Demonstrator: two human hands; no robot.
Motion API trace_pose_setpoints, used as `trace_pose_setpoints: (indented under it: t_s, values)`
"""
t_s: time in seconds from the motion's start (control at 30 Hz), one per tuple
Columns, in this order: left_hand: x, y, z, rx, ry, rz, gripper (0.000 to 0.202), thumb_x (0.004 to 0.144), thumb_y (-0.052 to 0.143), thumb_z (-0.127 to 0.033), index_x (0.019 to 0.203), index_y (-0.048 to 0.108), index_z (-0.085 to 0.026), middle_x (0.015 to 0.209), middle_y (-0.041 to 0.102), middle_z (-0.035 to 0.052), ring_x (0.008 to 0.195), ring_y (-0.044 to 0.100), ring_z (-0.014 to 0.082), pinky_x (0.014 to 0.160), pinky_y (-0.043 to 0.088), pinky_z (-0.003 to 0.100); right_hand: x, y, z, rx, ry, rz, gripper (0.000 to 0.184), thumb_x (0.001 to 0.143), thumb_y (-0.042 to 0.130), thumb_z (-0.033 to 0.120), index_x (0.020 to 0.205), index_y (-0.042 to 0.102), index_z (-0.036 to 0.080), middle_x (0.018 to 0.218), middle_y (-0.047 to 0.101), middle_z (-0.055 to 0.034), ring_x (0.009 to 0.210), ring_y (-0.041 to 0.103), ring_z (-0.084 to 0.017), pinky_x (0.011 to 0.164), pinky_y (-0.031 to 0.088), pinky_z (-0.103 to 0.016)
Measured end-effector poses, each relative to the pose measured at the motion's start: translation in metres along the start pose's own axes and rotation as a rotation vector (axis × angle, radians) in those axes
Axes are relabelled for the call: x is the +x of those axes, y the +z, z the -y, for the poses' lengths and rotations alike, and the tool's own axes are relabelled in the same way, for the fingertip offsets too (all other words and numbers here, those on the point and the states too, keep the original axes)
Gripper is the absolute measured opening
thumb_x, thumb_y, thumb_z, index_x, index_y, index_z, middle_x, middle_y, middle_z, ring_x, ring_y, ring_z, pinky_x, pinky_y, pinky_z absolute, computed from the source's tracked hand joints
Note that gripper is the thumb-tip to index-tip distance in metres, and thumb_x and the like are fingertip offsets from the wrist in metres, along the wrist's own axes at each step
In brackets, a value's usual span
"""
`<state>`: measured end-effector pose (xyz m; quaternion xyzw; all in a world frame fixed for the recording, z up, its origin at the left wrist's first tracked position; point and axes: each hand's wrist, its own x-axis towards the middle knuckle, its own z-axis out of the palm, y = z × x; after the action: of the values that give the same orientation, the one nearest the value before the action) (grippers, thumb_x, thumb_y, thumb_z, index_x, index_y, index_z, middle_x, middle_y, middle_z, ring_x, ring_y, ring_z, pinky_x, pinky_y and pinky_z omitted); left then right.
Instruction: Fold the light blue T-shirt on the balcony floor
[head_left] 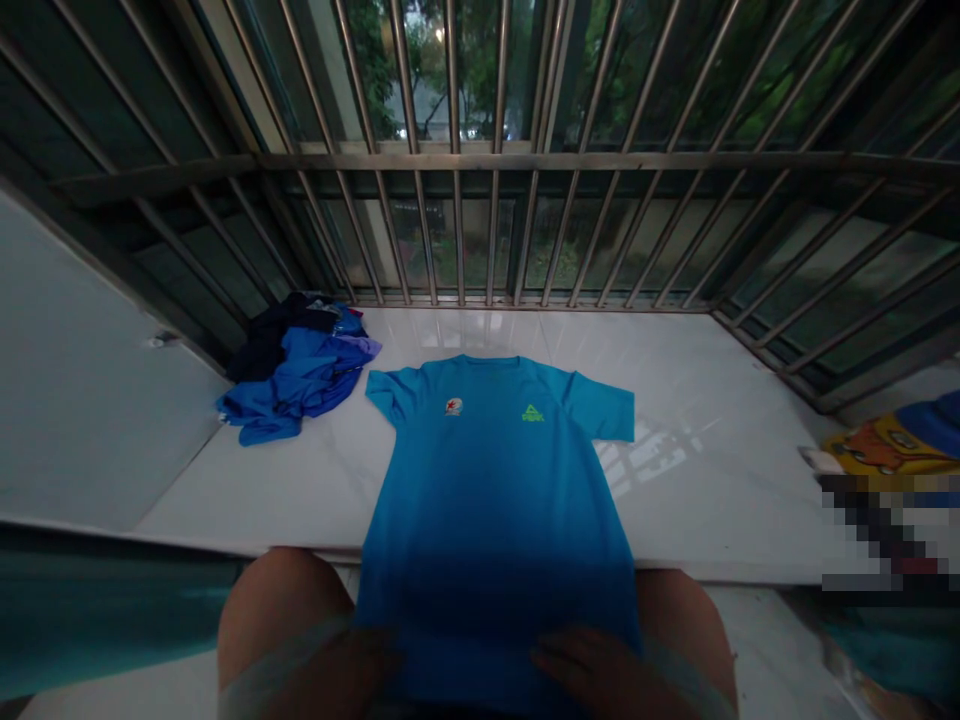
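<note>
A blue short-sleeved T-shirt [487, 480] is spread front side up over a white ledge, its collar toward the window. Its chest bears a small round badge on the left and a green triangular logo on the right. The lower part hangs over the near edge between my knees. My left hand [352, 660] lies at the shirt's lower left side, dim and blurred, with its fingers reaching onto the cloth. On the lower right of the shirt rests my right hand [589, 665], fingers stretched out flat. Neither hand visibly grips the fabric.
A heap of blue and dark clothes [300, 365] sits at the ledge's back left corner. Metal window bars [480, 160] close off the back and sides. On the right lies a yellow and blue item [892, 440] with a cartoon print. My knees [285, 610] touch the ledge's front.
</note>
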<state>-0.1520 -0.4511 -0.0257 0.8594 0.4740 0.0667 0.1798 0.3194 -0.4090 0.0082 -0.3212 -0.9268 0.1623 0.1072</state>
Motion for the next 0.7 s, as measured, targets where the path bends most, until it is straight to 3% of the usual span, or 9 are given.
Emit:
trace_pose_setpoints:
  t_s: [0.1, 0.2, 0.3, 0.4, 0.53, 0.7]
  values:
    - [0.031, -0.008, -0.008, 0.006, -0.034, -0.13, 0.063, 0.094, 0.083, -0.043, 0.154, 0.071, -0.055, 0.15, 0.08, -0.0043, 0.123, 0.085, 0.0291, 0.1, 0.076, 0.041, 0.022, -0.014, -0.014, 0.009, 0.096, -0.044, 0.06, 0.104, 0.077, 0.032, 0.163, 0.065, 0.033, 0.155, 0.077, -0.0069, 0.138, 0.075, -0.027, 0.117, 0.062, -0.04]
    - [0.101, -0.024, -0.015, 0.047, -0.045, -0.169, 0.049, 0.104, 0.072, -0.034, 0.152, 0.074, -0.039, 0.156, 0.076, 0.0045, 0.141, 0.076, 0.0321, 0.119, 0.067, 0.054, 0.061, -0.022, -0.055, -0.103, 0.241, -0.197, 0.05, 0.11, 0.069, 0.033, 0.161, 0.068, 0.03, 0.165, 0.069, -0.011, 0.151, 0.066, -0.034, 0.126, 0.056, -0.056]
    - [0.173, -0.037, -0.014, 0.078, -0.028, -0.251, 0.048, 0.11, 0.067, -0.037, 0.158, 0.07, -0.03, 0.177, 0.057, 0.0108, 0.159, 0.061, 0.0347, 0.131, 0.055, 0.062, 0.102, -0.023, -0.098, -0.195, 0.364, -0.287, 0.059, 0.114, 0.062, 0.044, 0.171, 0.059, 0.026, 0.179, 0.054, -0.0145, 0.165, 0.051, -0.038, 0.134, 0.047, -0.063]
    - [0.225, -0.045, -0.001, 0.118, -0.162, -0.257, 0.057, 0.114, 0.061, -0.043, 0.168, 0.06, -0.026, 0.187, 0.04, 0.0137, 0.172, 0.043, 0.0378, 0.139, 0.039, 0.069, 0.128, -0.022, -0.133, -0.261, 0.552, -0.219, 0.066, 0.117, 0.052, 0.051, 0.177, 0.051, 0.024, 0.185, 0.044, -0.0152, 0.172, 0.04, -0.04, 0.137, 0.038, -0.067]
    - [0.253, -0.042, 0.018, 0.145, -0.384, -0.222, 0.065, 0.116, 0.053, -0.049, 0.175, 0.051, -0.022, 0.187, 0.038, 0.015, 0.175, 0.037, 0.0375, 0.143, 0.029, 0.071, 0.129, -0.019, -0.164, -0.317, 0.819, -0.134, 0.073, 0.118, 0.04, 0.057, 0.181, 0.044, 0.021, 0.189, 0.036, -0.0148, 0.175, 0.034, -0.041, 0.139, 0.031, -0.068]
    - [0.251, -0.032, 0.023, 0.139, -0.402, -0.274, 0.064, 0.117, 0.048, -0.048, 0.175, 0.052, -0.023, 0.187, 0.039, 0.0129, 0.175, 0.037, 0.0362, 0.143, 0.028, 0.069, 0.117, -0.014, -0.178, -0.346, 0.877, -0.195, 0.077, 0.118, 0.035, 0.061, 0.181, 0.044, 0.017, 0.188, 0.035, -0.0204, 0.174, 0.036, -0.041, 0.139, 0.03, -0.065]
